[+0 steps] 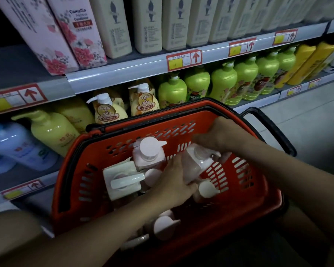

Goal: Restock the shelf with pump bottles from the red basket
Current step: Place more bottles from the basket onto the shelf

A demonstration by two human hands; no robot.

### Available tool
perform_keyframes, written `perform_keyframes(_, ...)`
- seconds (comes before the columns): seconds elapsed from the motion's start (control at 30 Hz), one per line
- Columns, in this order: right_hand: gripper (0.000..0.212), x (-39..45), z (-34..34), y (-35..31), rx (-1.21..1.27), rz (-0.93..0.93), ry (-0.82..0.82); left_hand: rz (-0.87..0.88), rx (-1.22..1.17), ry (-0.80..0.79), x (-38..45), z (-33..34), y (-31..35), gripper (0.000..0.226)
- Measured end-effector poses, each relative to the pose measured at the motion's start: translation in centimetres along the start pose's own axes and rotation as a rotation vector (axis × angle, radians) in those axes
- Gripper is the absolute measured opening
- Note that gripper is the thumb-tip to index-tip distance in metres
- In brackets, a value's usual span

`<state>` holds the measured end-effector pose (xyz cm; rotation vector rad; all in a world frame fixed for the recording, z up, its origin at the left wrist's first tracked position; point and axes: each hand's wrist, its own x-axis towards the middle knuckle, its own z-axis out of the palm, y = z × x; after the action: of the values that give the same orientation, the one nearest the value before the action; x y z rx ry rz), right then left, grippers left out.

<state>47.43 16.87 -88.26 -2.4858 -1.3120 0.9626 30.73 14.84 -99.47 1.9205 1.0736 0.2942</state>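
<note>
Pump bottle, pink and tilted, sits near the red basket's right wall, clasped between both hands: left hand curls around its lower body, right hand closes over its top. Other pink bottles fill the basket's middle.
</note>
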Motion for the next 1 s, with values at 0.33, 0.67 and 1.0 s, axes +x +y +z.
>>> perform_keyframes(0.33,0.046,-2.0,0.8,-0.9,0.237,0.045,-0.064,0.006,-0.117,0.33,0.3,1.3,0.4,0.07)
perform_keyframes(0.67,0.064,-3.9,-4.0,3.6,0.525,-0.146,-0.407,0.056,-0.416,0.212,-2.8,-2.5,5.0,0.062)
perform_keyframes(1.0,0.051,-7.9,0.4,3.6,0.57,-0.459,-0.482,-0.115,-0.98,0.095,-3.1,-12.1,7.5,0.042)
